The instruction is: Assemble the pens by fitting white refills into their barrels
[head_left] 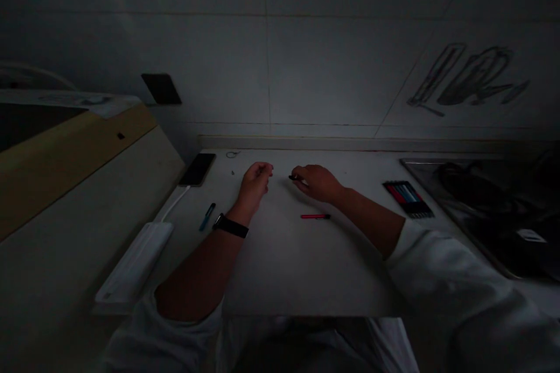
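My left hand point(256, 180), with a dark watch band point(231, 226) at the wrist, is held over the white tabletop point(280, 262). Its fingers are closed together; whatever may be between them is too small and dark to make out. Facing it, my right hand point(319, 182) pinches a small black piece point(293, 178) that sticks out toward the left. A gap separates the two hands. Just below the right hand lies a red pen point(314, 217) with a dark end. A blue pen point(207, 217) rests left of my left wrist.
A dark case of colored pens point(408, 199) lies at right, beside a metal-rimmed sink or tray point(455, 215) holding dark items. On the left are a phone point(198, 169), a white power strip point(135, 262) with a cable, and a slanted box-like panel point(109, 175). A tiled wall point(319, 70) stands behind.
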The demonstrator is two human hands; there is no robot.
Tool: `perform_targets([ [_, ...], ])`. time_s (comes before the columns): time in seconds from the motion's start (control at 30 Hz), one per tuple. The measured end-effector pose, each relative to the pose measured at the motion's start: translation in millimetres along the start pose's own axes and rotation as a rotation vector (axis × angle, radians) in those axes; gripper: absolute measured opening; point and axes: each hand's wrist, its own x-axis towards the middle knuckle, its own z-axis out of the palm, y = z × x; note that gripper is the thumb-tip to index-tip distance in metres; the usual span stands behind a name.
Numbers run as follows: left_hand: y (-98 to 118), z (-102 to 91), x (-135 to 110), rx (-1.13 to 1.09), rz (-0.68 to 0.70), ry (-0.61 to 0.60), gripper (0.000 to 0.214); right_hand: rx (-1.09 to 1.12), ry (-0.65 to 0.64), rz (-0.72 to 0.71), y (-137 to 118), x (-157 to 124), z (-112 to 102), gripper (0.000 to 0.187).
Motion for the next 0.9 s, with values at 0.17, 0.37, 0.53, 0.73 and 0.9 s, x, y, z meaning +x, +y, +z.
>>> perform_targets([
  [0.17,0,23.2,-23,0.033,-0.009,-0.187,0.021,0.118,0.052,0.133,11,-40,2,0.025],
  [0.37,-8,24.0,-24,0.140,0.034,-0.211,0.019,0.257,0.180,0.130,24,-54,26,0.028],
  [0.53,-15,20.9,-20,0.181,0.031,-0.235,0.022,0.282,0.273,0.131,24,-55,31,0.026],
  [0.73,-22,19.8,-19,0.233,0.053,-0.263,0.024,0.288,0.297,0.136,19,-56,31,0.021],
  [0.9,-23,21.9,-19,0.250,0.108,-0.275,0.020,0.273,0.278,0.093,18,-55,32,0.019],
])
